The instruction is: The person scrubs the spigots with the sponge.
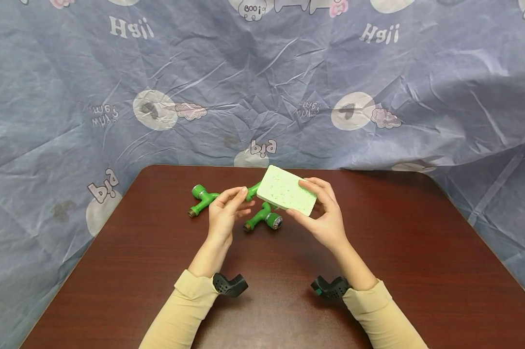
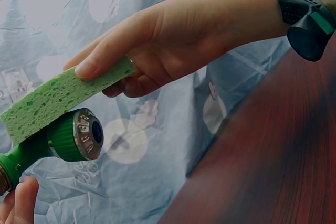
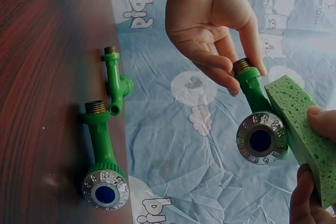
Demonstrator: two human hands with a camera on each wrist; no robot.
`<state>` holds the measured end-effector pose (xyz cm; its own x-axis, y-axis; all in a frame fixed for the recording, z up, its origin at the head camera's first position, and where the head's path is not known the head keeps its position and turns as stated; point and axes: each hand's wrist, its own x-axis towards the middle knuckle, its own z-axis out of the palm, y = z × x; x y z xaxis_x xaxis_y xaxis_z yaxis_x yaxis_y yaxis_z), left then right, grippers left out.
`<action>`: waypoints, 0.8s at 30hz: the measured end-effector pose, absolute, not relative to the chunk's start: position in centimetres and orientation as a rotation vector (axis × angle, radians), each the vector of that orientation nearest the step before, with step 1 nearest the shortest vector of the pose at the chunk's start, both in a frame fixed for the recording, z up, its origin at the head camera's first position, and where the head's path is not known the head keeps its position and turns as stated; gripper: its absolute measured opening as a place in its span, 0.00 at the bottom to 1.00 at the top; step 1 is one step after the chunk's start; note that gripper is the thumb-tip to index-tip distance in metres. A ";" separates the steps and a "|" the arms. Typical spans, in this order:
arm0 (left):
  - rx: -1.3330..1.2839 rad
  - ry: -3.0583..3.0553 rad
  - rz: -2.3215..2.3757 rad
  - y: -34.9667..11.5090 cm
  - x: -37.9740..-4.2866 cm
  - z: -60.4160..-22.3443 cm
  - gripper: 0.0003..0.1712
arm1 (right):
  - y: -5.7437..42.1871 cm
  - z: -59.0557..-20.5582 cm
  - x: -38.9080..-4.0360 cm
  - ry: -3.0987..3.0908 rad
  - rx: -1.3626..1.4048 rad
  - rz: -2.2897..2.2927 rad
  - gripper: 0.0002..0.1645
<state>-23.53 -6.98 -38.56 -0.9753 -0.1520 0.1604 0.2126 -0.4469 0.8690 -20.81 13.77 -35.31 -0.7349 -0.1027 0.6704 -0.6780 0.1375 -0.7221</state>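
My left hand [image 1: 226, 215] pinches a green tap [image 3: 256, 99] by its brass threaded end, thumb on one side and fingers on the other. The tap's knob has a silver ring with a dark blue centre. In my right hand [image 1: 326, 218] is a light green porous sponge [image 1: 286, 190], gripped at one end between thumb and fingers. In the right wrist view the sponge lies along the side of the held tap. From the head view the sponge hides most of that tap. Both hands are raised above the table.
Two more green taps lie on the dark red-brown table [image 1: 266, 281]: a left one [image 1: 204, 198] behind my left hand and a nearer one [image 1: 262, 218] below the sponge. A blue-grey printed cloth [image 1: 262, 87] hangs behind the table. Black wrist devices [image 1: 230, 285] sit at both cuffs.
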 end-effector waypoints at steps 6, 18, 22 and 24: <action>-0.109 -1.595 -2.473 -6.7 -23.4 -38.7 0.13 | 13.5 -35.5 -20.8 -1.987 0.767 1.631 0.36; -0.109 -1.556 -2.499 -6.7 -23.5 -39.0 0.10 | 15.4 -35.4 -21.6 -2.041 0.771 1.432 0.34; -0.108 -1.510 -2.493 -6.8 -23.7 -39.1 0.07 | 16.8 -35.1 -22.2 -1.959 0.657 1.413 0.34; -0.102 -1.496 -2.495 -6.8 -23.7 -39.1 0.06 | 17.2 -35.1 -22.4 -1.927 0.637 1.442 0.34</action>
<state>-23.71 -6.84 -39.13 -0.9710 -0.1604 0.1770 0.2317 -0.4524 0.8612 -22.41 17.16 -35.11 -0.6776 -0.0043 0.7355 -0.7068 0.2801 -0.6496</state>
